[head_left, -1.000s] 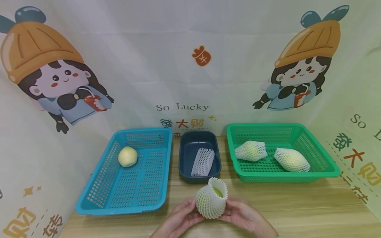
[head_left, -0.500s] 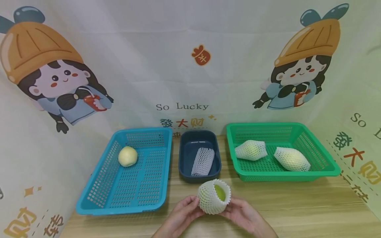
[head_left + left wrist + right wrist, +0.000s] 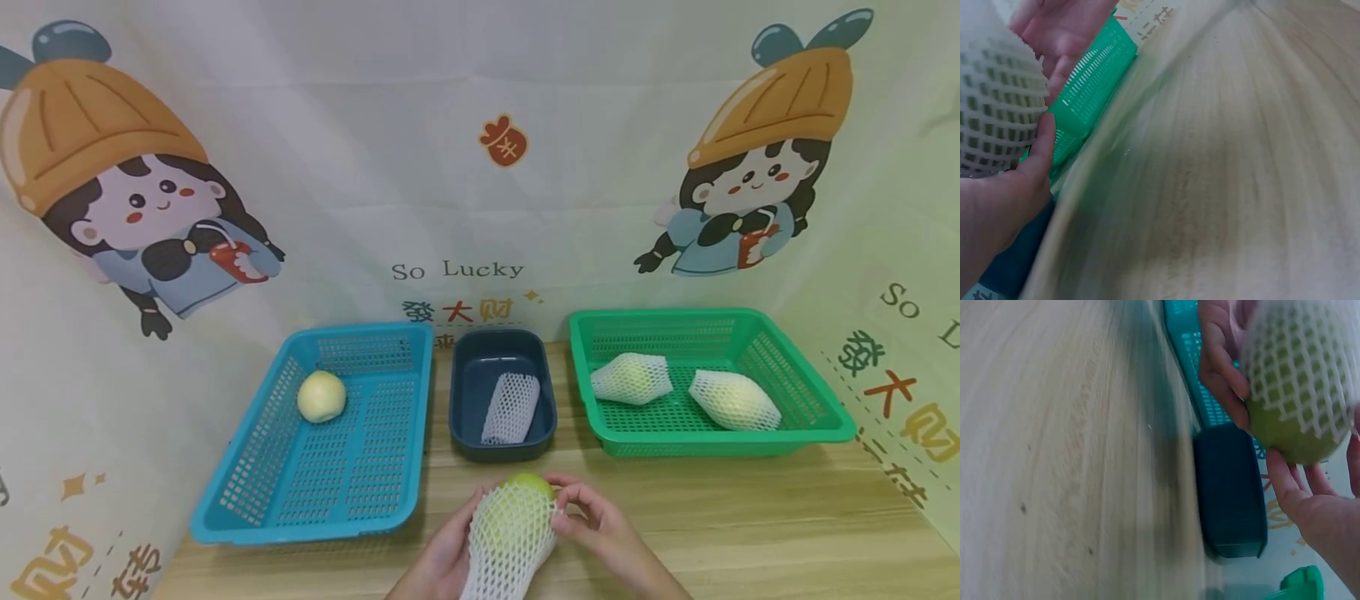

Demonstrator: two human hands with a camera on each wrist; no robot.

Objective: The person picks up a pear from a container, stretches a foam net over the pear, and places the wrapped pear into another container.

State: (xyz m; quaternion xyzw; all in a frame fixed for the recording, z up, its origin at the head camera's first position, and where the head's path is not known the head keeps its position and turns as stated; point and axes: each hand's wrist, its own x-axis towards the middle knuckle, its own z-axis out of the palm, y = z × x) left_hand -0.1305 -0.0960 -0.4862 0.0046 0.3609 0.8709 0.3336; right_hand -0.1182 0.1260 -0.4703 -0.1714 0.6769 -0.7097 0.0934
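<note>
A round green fruit [image 3: 529, 481] sits inside a white foam net sleeve [image 3: 510, 533], low in the middle of the head view. Its bare green end points away from me, and the loose sleeve end hangs towards me. My left hand [image 3: 448, 546] holds the wrapped fruit from the left, its thumb along the net in the left wrist view. On the other side my right hand [image 3: 600, 525] pinches the sleeve's edge by the bare end. In the right wrist view that hand's fingers [image 3: 1285, 481] touch the fruit's green end [image 3: 1297, 444].
A blue basket [image 3: 307, 533] at left holds one pale yellow fruit [image 3: 322, 397]. The dark blue tray [image 3: 504, 452] in the middle has a flat foam net [image 3: 512, 408] in it. Two netted fruits lie in the green basket [image 3: 720, 442] at right. Beneath is a wooden table [image 3: 787, 525].
The netted fruit has come down and towards me and turned, so its open end now faces away. My right hand has shifted from the fruit's side to the sleeve's edge.
</note>
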